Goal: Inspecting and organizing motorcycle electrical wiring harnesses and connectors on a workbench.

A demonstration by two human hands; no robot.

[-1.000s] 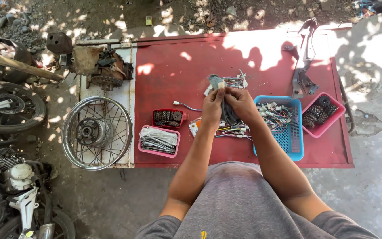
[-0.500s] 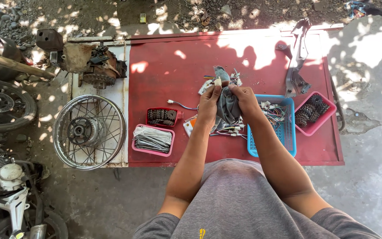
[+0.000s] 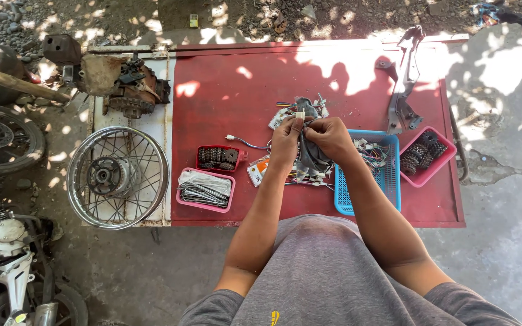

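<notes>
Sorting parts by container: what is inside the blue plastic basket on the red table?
The blue plastic basket holds a tangle of coloured wires with white connectors at its far end. The right hand and forearm cover its near-left part, so anything there is hidden.

A red counter [image 3: 225,78] carries, at its near left, a pink tray of spokes [image 3: 205,189] and a small red tray [image 3: 219,158]; to the right sit a blue basket [image 3: 388,181] and a pink chain tray [image 3: 428,156], with a metal bracket [image 3: 403,90] farther back.
</notes>
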